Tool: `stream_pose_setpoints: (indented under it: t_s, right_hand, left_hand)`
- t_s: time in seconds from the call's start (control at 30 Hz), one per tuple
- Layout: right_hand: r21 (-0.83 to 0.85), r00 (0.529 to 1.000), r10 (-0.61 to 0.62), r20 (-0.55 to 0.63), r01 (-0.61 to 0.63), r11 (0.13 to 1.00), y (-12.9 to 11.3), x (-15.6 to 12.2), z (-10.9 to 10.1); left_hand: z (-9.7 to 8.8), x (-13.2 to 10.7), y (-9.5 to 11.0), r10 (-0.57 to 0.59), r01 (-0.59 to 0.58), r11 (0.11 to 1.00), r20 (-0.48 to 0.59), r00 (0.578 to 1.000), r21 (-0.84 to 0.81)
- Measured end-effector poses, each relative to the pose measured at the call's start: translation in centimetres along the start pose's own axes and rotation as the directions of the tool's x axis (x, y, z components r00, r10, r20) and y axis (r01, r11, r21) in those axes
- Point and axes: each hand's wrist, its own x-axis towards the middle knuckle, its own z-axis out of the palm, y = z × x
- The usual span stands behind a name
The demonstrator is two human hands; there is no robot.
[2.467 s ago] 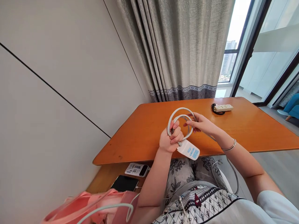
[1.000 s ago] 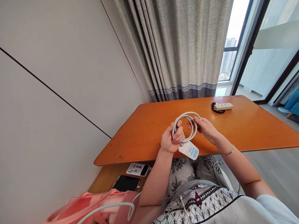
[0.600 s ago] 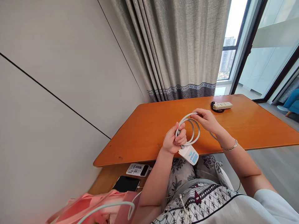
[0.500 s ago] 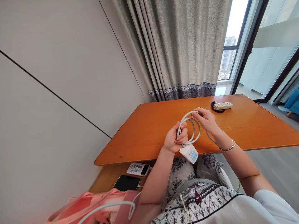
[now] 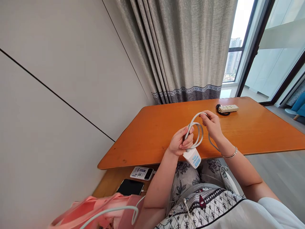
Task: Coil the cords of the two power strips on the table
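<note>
My left hand (image 5: 179, 143) grips a coil of grey cable (image 5: 199, 135) where it joins a small white power strip with blue sockets (image 5: 193, 157), which hangs below my fist. My right hand (image 5: 211, 124) pinches the top of the cable loop just above the orange wooden table (image 5: 152, 127). The rest of the cable trails from the loop down past my right wrist to my lap.
A beige power strip with a black cord (image 5: 227, 108) lies at the table's far side. On a lower shelf sit a black phone (image 5: 130, 187) and a labelled power bank (image 5: 142, 173). Pink cloth (image 5: 95, 210) with a white cable lies bottom left. Grey curtain (image 5: 181, 47) and wall stand behind.
My right hand has carried the cable over the top of the coil, adding a turn; the loop has become narrower and more upright. Both hands drifted slightly right.
</note>
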Motion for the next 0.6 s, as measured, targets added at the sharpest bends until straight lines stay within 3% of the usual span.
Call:
stream_pose_setpoints:
  t_s: [0.1, 0.2, 0.27, 0.47, 0.6]
  right_hand:
    - [0.143, 0.977, 0.174, 0.126, -0.191, 0.971, 0.6, -0.8, 0.5]
    - [0.247, 0.875, 0.356, 0.328, -0.443, 0.862, 1.1, -1.6, 0.8]
    - [0.274, 0.829, 0.399, 0.391, -0.519, 0.809, 1.1, -2.1, 0.8]
    - [0.361, 0.874, 0.389, 0.292, -0.477, 0.801, 1.1, -2.5, 1.3]
    - [0.363, 0.899, 0.369, 0.235, -0.433, 0.825, 1.2, -2.5, 1.7]
  left_hand:
    - [-0.3, -0.3, 0.2, 0.029, -0.028, 0.999, 0.029, 0.999, -0.03]
    - [-0.7, -0.6, 0.4, 0.061, -0.059, 0.995, 0.019, 0.998, -0.076]
    - [-0.8, -0.6, 0.6, 0.065, -0.067, 0.993, -0.022, 0.998, -0.095]
    - [-0.2, -0.5, 0.4, 0.099, -0.115, 0.988, -0.145, 0.984, -0.104]
    - [0.3, -0.3, -0.2, 0.132, -0.142, 0.988, -0.142, 0.981, -0.06]
